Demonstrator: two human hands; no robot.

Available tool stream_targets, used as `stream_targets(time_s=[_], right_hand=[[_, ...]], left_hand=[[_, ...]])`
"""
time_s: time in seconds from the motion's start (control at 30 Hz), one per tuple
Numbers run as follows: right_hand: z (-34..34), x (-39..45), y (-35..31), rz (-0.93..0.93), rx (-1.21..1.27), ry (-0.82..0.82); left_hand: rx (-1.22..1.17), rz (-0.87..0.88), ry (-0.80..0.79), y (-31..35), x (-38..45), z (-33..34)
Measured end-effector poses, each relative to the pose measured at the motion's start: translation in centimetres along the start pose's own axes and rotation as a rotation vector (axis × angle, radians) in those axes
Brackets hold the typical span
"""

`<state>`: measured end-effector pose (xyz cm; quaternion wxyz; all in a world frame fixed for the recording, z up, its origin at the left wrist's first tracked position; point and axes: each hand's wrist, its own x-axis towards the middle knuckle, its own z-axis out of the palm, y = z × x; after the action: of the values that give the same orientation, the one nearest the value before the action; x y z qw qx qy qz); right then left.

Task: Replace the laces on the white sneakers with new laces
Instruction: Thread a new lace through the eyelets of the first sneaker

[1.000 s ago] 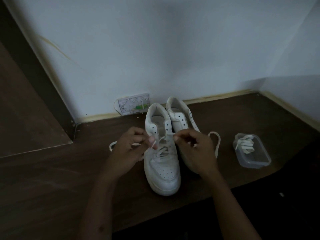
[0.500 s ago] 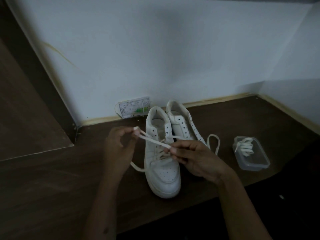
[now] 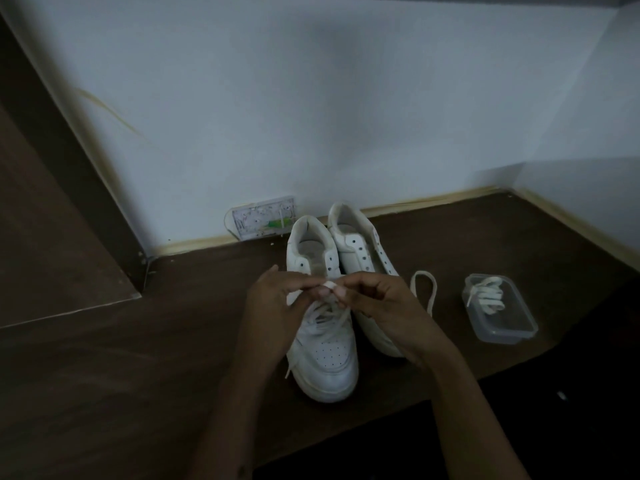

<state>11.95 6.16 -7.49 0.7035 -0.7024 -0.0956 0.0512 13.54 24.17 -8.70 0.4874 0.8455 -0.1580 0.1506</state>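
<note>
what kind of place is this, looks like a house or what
Probably a room corner at home: a dark wooden surface meets plain white walls, with a wall socket low behind the sneakers.

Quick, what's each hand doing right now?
Left hand: pinching the lace.
Right hand: pinching the same lace.

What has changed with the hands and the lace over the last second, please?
The left hand, which had drawn the lace out to the left half a second ago, has come back to the right hand; both now pinch it above the near sneaker. The far sneaker, loose lace and plastic box have stayed put.
</note>
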Motion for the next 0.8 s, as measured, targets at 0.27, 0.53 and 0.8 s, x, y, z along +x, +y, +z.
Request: stream_targets(time_s=[0.27,0.53,0.8], right_hand=[[-2.5,0.3,1.3,-0.016,-0.206,0.109],[-1.5,1.1,1.9,-0.091,-0.344,0.253],[1.6,1.5,2.0,-0.301,-0.371,0.317]], left_hand=[[0.256,-0.287,0.282,-3.1,0.1,-3.4],[0.394,-0.39,-0.06,-6.1,0.2,-2.9],[0.082,0.18,-0.022,-1.8,0.6,0.2]])
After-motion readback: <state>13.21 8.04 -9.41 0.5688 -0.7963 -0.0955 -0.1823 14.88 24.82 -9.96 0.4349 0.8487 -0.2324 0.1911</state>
